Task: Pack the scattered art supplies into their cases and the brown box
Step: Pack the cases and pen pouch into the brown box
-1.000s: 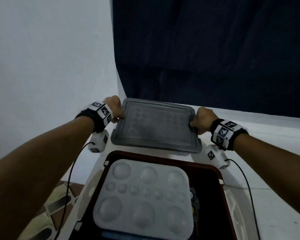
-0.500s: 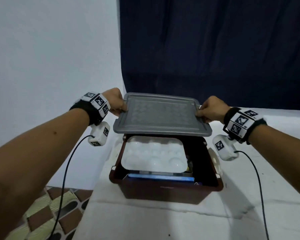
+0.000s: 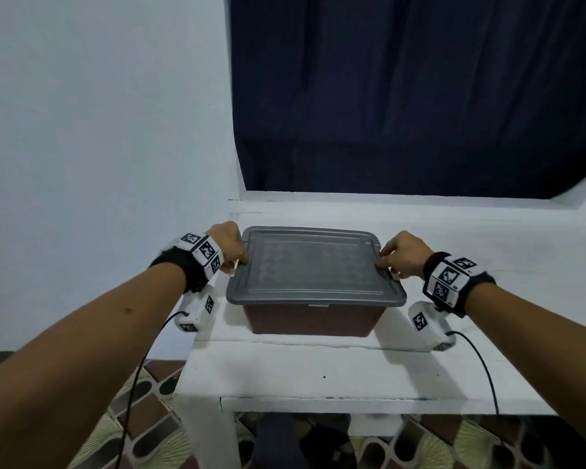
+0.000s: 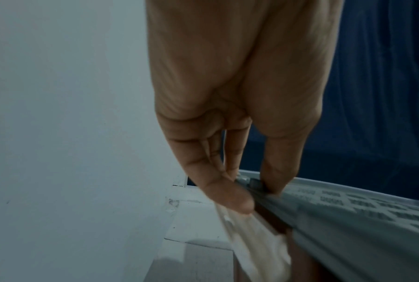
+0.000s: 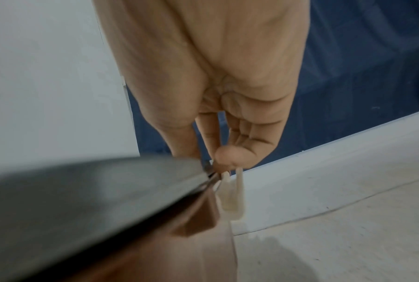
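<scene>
A white table bears the lidded brown box.

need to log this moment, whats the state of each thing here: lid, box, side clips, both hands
grey lid: lying flat on top of the box, covering it
brown box: covered, standing on the white table, contents hidden
left white clip: hanging down beside the box, not latched over the lid
right white clip: hanging down, not latched
left hand: pinches the lid's left edge
right hand: pinches the lid's right edge
</scene>
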